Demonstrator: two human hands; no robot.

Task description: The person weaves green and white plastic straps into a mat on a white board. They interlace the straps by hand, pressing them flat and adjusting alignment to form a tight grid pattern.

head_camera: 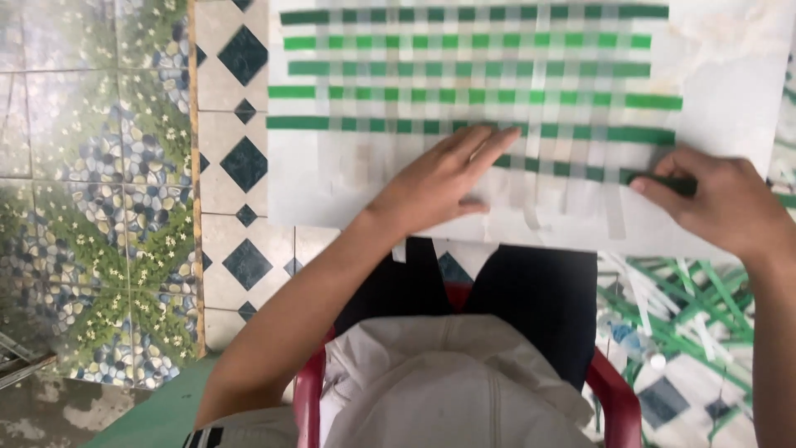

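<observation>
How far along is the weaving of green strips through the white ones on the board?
Five green plastic strips already lie woven across the white vertical strips. A sixth green strip is in hand: the right hand pinches its end while the left hand presses the weave flat. The loose white strip ends below remain unwoven.

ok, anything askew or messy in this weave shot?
Yes: the lowest green strip, pinched by the right hand, slants down rightward while the rows above lie level. Loose green and white strips lie tangled on the floor at right.
</observation>
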